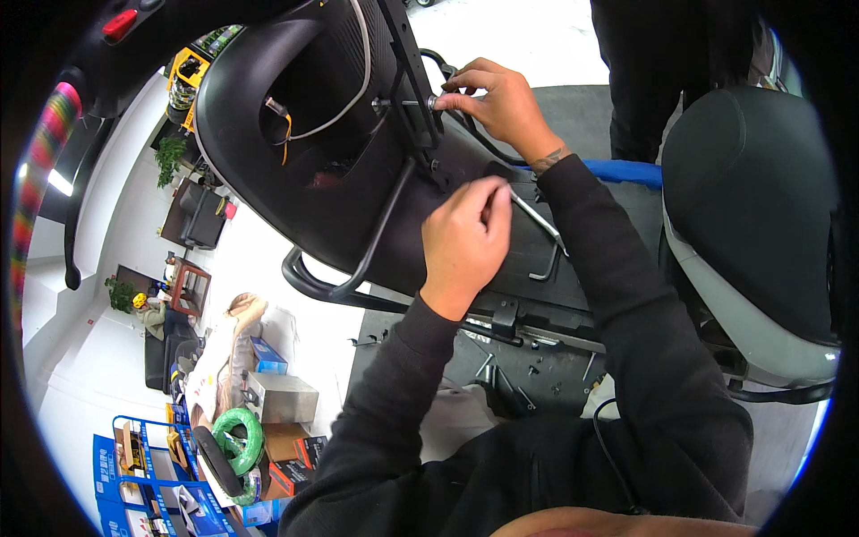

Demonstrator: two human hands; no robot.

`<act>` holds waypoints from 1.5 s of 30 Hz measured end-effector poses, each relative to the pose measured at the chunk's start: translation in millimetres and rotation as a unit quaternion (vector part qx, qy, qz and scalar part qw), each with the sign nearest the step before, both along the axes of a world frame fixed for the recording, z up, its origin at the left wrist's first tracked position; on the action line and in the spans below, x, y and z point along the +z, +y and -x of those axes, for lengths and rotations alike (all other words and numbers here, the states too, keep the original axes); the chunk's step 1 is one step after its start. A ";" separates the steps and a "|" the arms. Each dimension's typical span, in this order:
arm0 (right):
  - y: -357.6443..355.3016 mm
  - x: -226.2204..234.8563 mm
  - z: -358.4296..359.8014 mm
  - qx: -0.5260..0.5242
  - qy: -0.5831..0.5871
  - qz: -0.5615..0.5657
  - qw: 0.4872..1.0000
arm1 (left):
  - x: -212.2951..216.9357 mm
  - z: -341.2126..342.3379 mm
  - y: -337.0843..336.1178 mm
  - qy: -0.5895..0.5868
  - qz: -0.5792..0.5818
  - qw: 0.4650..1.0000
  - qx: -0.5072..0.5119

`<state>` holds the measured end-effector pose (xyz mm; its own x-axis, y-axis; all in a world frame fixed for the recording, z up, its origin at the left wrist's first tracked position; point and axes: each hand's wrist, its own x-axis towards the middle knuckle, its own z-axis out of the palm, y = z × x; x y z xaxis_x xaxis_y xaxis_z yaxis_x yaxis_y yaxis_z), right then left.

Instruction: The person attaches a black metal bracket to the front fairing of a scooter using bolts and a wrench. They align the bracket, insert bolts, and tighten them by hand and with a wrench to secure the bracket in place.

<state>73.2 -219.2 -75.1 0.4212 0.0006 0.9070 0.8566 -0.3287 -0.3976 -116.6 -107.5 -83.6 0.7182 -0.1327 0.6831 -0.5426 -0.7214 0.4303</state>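
My right hand [497, 103] pinches the end of a long silver bolt [407, 103], where a washer or nut sits by the fingertips. The bolt reaches through a black metal bracket [413, 76] at the front panel of a scooter [259, 206]. Lower down, my left hand [465, 242] is closed above the black footboard; what its fingers hold, if anything, is hidden. Beside its fingertips, a silver wrench-like tool [540, 219] lies slanting on the footboard [528, 295]. An L-shaped hex key [546, 268] rests close by.
A black scooter seat [752, 215] is at right. Loose bolts and tools lie on a dark mat [555, 367] below the footboard. A cable with a connector [276, 107] hangs in the front panel's opening. Another person's dark-clothed legs [649, 80] stand at the far side.
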 end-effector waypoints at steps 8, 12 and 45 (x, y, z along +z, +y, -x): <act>1.6 2.4 10.8 0.210 0.294 -0.036 0.932 | -71.9 -51.9 26.2 0.121 0.245 0.960 0.054; 5.2 1.0 14.7 0.290 0.369 -0.070 0.880 | -62.0 -79.0 22.1 0.180 0.383 0.905 -0.049; 12.7 -22.7 3.4 -0.064 0.159 -0.073 0.983 | 112.5 -219.2 -65.5 0.265 -0.424 0.843 0.202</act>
